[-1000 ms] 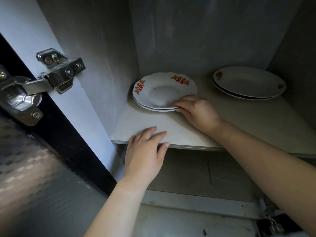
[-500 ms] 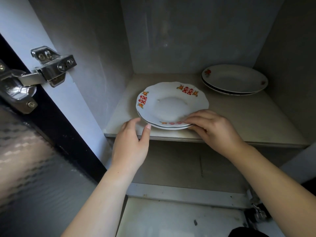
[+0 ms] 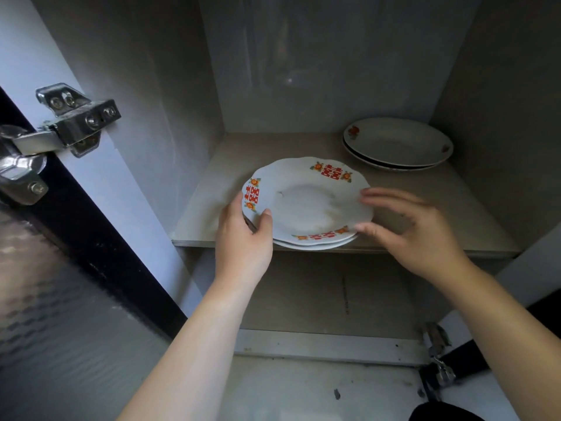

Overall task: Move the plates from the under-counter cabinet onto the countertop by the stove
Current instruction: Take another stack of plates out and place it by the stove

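Note:
A stack of two white scalloped plates (image 3: 306,202) with red and orange motifs lies at the front edge of the cabinet shelf (image 3: 243,153), slightly overhanging it. My left hand (image 3: 243,238) grips the stack's left rim, thumb on top and fingers underneath. My right hand (image 3: 419,232) hovers at the right rim with fingers spread and blurred, the thumb near the plate's edge, not gripping. A second stack of two white plates (image 3: 397,144) with small flower motifs rests at the shelf's back right corner.
The cabinet door (image 3: 60,299) stands open on the left with a metal hinge (image 3: 69,123) jutting from the side wall. Grey walls close in the shelf on three sides. Below the shelf is a lower compartment with a pale floor (image 3: 303,390).
The decorated stack has slid from the shelf's left rear to its front edge. My left hand left the shelf and took the left rim. My right hand released the front rim and shifted right.

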`<state>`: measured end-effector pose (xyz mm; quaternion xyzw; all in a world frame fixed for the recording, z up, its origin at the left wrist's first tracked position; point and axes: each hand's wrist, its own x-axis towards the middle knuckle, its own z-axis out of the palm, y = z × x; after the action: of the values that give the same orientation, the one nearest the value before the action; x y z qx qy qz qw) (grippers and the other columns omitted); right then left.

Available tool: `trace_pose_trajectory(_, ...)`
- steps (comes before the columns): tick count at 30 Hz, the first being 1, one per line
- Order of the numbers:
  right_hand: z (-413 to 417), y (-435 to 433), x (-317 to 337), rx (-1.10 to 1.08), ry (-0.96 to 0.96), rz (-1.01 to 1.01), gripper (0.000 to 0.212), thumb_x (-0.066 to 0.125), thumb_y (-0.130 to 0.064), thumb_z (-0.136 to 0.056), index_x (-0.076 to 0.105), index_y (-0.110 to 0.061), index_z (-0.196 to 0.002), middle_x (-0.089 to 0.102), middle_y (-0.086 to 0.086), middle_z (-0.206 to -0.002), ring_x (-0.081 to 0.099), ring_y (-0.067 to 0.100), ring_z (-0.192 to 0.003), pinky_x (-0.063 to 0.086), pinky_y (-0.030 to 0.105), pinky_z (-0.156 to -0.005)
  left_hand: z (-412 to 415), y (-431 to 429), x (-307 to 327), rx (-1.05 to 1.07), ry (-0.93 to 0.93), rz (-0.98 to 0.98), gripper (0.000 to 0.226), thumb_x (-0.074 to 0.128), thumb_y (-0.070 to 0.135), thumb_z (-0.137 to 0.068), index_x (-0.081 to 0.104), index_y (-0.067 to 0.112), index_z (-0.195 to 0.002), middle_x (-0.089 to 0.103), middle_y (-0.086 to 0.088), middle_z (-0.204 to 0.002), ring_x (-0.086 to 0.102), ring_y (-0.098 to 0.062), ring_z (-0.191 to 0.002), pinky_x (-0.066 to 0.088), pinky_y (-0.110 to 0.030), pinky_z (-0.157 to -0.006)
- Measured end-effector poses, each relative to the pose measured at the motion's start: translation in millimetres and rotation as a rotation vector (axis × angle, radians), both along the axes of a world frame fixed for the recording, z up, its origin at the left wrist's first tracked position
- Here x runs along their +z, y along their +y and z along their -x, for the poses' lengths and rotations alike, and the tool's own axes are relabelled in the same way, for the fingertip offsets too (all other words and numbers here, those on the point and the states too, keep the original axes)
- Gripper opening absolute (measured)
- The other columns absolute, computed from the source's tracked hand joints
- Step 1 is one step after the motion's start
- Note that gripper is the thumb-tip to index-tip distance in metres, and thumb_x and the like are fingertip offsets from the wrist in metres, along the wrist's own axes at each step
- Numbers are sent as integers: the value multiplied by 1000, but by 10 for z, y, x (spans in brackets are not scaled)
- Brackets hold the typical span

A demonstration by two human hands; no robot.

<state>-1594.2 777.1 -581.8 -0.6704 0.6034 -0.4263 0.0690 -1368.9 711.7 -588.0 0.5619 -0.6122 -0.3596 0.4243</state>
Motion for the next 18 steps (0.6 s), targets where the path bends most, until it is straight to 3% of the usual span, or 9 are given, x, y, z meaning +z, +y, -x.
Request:
trace_pose_trajectory(3,-49,-133,-47,-176,-176,-84,41,67,-43,-76,62,-30,-114,52,-18,-120,45,-7,-109,35,6,-81,21,-22,-5,11,44,-39,44,55,24,-89,46,22,-132,58,6,-123,55,-14,-111,44,-33,-96)
trace_pose_trajectory(6,-95,-258,-81,-268,-347,-221,44,68,-38,-79,57,-28,-121,51,-17,-118,46,0,-104,32,6,-67,27,-31,6,36,156,-82,28,56,13,-87,56,37,-102,62,21,-100,59,-5,-98,42,-21,-81)
trace_pose_trajectory(8,-119,-299,-86,-290,-450,-212,44,70,-32,-79,57,-26,-122,54,-19,-107,49,-1,-95,34,4,-62,25,-39,6,35,184,-95,35,56,8,-86,55,42,-89,62,26,-91,59,2,-92,42,-17,-74)
trace_pose_trajectory(10,-147,-325,-80,-316,-522,-204,46,71,-25,-79,56,-25,-123,53,-22,-97,50,-5,-81,36,2,-56,11,-39,2,36,195,-102,36,56,7,-86,54,40,-97,61,26,-92,58,4,-89,41,-16,-71)
trace_pose_trajectory(14,-199,-343,-52,-370,-550,-231,46,71,-19,-80,56,-24,-124,52,-17,-101,48,-8,-71,37,6,-56,-7,-19,17,66,224,-134,43,61,7,-85,51,36,-115,57,27,-86,54,9,-78,37,-11,-60)
trace_pose_trajectory(18,-223,-268,-43,-379,-563,-244,47,71,-15,-79,57,-24,-123,60,-8,-115,54,3,-85,47,18,-68,-44,73,19,78,197,-141,43,62,7,-84,47,42,-103,56,30,-80,53,20,-65,34,-3,-49)
